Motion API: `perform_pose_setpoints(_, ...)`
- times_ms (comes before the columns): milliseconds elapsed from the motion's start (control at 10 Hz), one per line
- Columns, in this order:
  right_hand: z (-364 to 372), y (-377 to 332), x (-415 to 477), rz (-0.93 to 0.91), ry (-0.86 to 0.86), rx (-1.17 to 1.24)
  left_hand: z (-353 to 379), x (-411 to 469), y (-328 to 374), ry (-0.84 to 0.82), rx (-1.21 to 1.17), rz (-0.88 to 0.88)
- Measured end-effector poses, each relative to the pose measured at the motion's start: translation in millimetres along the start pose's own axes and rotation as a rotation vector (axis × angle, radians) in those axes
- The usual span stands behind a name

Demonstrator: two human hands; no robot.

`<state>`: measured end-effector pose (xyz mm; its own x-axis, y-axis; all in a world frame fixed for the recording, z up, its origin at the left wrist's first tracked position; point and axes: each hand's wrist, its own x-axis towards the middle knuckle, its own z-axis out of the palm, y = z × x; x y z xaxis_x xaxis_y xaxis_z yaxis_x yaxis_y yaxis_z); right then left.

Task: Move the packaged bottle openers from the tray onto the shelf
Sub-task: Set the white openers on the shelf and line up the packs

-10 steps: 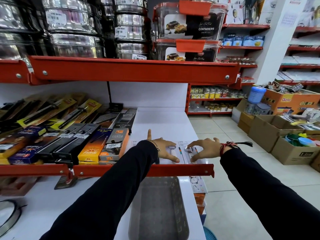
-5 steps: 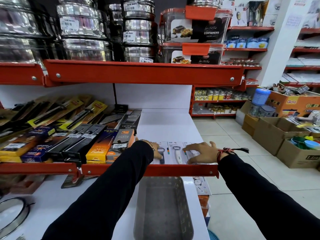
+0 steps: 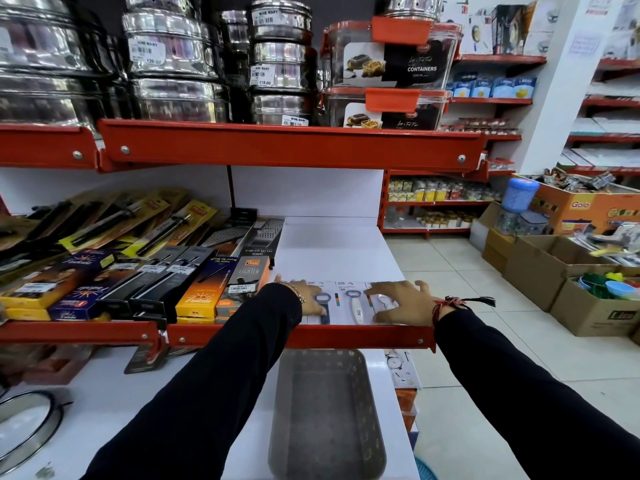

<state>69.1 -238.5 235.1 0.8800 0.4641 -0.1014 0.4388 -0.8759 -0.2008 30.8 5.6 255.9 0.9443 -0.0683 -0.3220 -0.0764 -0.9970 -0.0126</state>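
Observation:
Three packaged bottle openers lie flat in a row on the white shelf [image 3: 332, 251], just behind its red front lip. My left hand [image 3: 308, 297] rests on the left pack, whose opener has a dark blue handle [image 3: 325, 306]. The middle pack with a white-handled opener [image 3: 356, 304] lies uncovered between my hands. My right hand [image 3: 403, 301] presses with spread fingers on the right pack [image 3: 381, 301]. The grey tray [image 3: 325, 417] sits on the lower shelf below, with nothing visible inside it.
Boxed lighters [image 3: 244, 285] and knife packs [image 3: 166, 282] fill the shelf to the left of my left hand. Steel tins and containers stand on the shelf above. Another pack [image 3: 401, 368] lies at the lower shelf's right edge. Cardboard boxes [image 3: 554, 268] crowd the aisle floor at right.
My left hand slid left toward the lighter boxes, which uncovered the middle pack. My right hand stayed on the right pack. The view moved closer and shifted slightly left.

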Motion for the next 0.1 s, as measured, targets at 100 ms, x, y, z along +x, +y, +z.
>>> perform_pose_setpoints(100,-3.2,-7.6,-6.7,-0.031,0.175,-0.048,3.0,-4.3,-1.0,0.093,-0.029,0.029)
